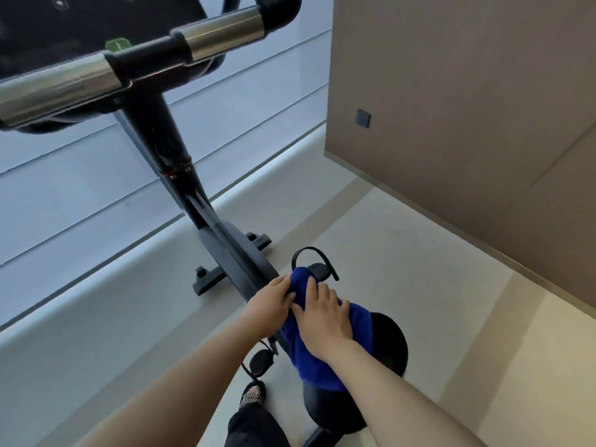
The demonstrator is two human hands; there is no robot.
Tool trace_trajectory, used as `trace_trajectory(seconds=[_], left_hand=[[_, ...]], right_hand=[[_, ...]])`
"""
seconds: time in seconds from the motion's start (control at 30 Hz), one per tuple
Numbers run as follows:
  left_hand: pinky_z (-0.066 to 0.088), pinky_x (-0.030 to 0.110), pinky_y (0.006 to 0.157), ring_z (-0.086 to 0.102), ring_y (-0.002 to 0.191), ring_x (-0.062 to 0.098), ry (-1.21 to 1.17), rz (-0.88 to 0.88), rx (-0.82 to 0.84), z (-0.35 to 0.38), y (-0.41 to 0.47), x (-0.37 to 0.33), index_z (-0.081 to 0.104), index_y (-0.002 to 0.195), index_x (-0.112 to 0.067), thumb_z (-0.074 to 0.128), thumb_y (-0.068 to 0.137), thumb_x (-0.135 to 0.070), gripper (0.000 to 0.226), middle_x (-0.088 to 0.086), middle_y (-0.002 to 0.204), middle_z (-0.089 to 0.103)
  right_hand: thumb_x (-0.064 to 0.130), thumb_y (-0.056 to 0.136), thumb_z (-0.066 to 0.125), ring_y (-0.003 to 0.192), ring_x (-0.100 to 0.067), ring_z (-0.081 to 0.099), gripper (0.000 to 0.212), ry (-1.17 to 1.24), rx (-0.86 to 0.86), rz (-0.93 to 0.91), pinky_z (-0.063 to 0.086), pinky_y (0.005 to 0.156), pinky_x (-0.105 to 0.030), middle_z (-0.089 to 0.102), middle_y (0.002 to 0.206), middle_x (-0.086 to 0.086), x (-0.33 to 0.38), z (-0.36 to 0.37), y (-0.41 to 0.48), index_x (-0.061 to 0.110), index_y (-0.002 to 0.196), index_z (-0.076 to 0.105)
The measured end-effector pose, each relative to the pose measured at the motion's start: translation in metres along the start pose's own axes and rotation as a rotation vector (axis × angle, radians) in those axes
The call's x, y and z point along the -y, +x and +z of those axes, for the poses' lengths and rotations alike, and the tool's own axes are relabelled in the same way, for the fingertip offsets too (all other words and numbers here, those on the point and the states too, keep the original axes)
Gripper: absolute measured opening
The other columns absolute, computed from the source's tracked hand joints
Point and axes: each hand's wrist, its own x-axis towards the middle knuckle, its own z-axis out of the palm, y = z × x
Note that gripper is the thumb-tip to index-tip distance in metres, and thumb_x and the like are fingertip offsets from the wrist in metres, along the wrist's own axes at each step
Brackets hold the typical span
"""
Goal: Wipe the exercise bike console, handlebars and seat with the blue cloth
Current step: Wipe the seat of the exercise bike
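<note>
Head view: blue cloth is draped over the front of the black seat. The cloth's front end is grasped in the left hand grip. The right hand is laid flat on the cloth, fingers spread, grip released. Handlebars are seen above, untouched.

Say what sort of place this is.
Probably a home room or small gym: an exercise bike on a pale floor beside a wide window, and a beige wall with a dark switch plate.
</note>
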Motion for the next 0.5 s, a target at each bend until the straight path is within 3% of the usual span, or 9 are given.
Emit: trace_trajectory(seconds=[0.2, 0.43, 0.5], left_hand=[[0.034, 0.022, 0.094, 0.047, 0.112, 0.014, 0.109, 0.214, 0.146, -0.027, 0.025, 0.02, 0.053, 0.123, -0.019, 0.038, 0.098, -0.025, 0.03, -0.001, 0.127, 0.05], [0.039, 0.025, 0.084, 0.052, 0.104, 0.019, 0.174, 0.465, 0.115, -0.032, 0.024, 0.028, 0.057, 0.111, -0.015, 0.047, 0.094, -0.025, 0.023, 0.0, 0.126, 0.053], [0.041, 0.03, 0.088, 0.049, 0.109, 0.022, 0.194, 0.511, 0.096, -0.029, 0.016, 0.025, 0.057, 0.114, -0.016, 0.048, 0.093, -0.024, 0.024, 0.0, 0.128, 0.052]], right_hand=[[0.045, 0.098, 0.026, 0.12, -0.025, 0.044, 0.048, 0.124, -0.092, 0.12, 0.032, 0.1, -0.051, 0.046, 0.134, -0.005, 0.004, -0.006, 0.007, 0.019, 0.138, 0.027], [0.036, 0.098, 0.036, 0.12, -0.025, 0.041, 0.044, 0.051, -0.294, 0.366, 0.033, 0.094, -0.049, 0.045, 0.132, -0.003, 0.04, 0.0, -0.02, 0.021, 0.139, 0.029], [0.029, 0.097, 0.043, 0.124, -0.025, 0.036, 0.049, 0.032, -0.296, 0.428, 0.033, 0.095, -0.049, 0.041, 0.136, -0.003, 0.047, 0.003, -0.037, 0.021, 0.142, 0.025]])
